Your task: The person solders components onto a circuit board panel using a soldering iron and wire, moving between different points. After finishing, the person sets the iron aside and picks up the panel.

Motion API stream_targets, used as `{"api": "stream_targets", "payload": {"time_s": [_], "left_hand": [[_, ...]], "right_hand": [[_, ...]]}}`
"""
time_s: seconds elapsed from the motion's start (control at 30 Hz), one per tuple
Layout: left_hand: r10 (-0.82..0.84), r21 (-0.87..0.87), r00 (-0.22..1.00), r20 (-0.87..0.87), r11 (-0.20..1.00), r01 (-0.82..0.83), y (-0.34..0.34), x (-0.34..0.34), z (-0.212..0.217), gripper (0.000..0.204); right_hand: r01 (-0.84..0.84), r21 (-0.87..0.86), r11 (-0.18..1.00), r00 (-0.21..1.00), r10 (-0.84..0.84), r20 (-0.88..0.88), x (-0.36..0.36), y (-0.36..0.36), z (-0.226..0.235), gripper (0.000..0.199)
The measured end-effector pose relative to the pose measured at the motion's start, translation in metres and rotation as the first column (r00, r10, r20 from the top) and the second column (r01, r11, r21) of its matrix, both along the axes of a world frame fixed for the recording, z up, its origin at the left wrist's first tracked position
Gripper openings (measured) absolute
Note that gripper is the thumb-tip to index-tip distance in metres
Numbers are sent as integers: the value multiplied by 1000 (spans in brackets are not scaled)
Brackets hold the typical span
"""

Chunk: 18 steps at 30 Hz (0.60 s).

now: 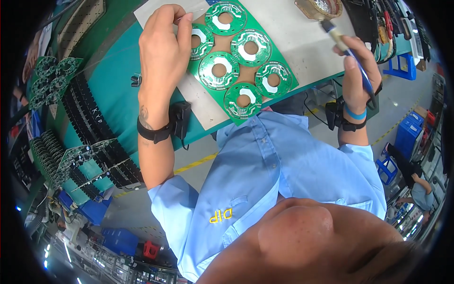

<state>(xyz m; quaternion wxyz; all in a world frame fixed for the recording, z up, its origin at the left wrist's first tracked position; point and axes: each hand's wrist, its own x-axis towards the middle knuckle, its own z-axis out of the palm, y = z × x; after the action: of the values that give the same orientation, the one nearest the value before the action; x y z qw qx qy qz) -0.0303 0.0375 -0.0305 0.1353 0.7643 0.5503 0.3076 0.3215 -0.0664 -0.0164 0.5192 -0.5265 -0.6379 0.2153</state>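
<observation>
A green panel of several ring-shaped circuit boards (241, 59) lies on a grey mat (302, 42) on the teal bench. My left hand (163, 52) rests at the panel's left edge, pinching a thin solder wire (189, 14) between thumb and fingers. My right hand (359, 71) is to the right of the panel, gripping a blue-handled soldering iron (343, 45) whose tip points up toward a round tip-cleaner holder (321, 7). Both wrists carry black straps.
Black slotted racks (94, 128) holding more green ring boards stand along the bench's left side. Tools and cables (388, 28) lie at the far right. Blue stools (402, 66) and bins stand on the floor beyond the bench edge.
</observation>
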Motion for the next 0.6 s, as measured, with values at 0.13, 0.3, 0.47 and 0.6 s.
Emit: {"api": "stream_targets", "payload": {"time_s": [0.13, 0.3, 0.47, 0.6], "left_hand": [[14, -73, 984, 175, 997, -1, 0, 3, 1, 19], [-81, 42, 986, 148, 996, 75, 3, 2, -5, 10], [-128, 208, 977, -172, 964, 164, -1, 4, 3, 8], [-165, 192, 976, -141, 963, 190, 0, 3, -2, 8]], "right_hand": [[-325, -28, 945, 943, 322, -84, -20, 21, 7, 28], [-330, -163, 930, 944, 330, -32, -39, 33, 15, 28], [-338, -259, 905, 940, 340, -36, -51, 39, 16, 30], [-371, -251, 894, 925, 378, -21, -49, 43, 10, 29]]}}
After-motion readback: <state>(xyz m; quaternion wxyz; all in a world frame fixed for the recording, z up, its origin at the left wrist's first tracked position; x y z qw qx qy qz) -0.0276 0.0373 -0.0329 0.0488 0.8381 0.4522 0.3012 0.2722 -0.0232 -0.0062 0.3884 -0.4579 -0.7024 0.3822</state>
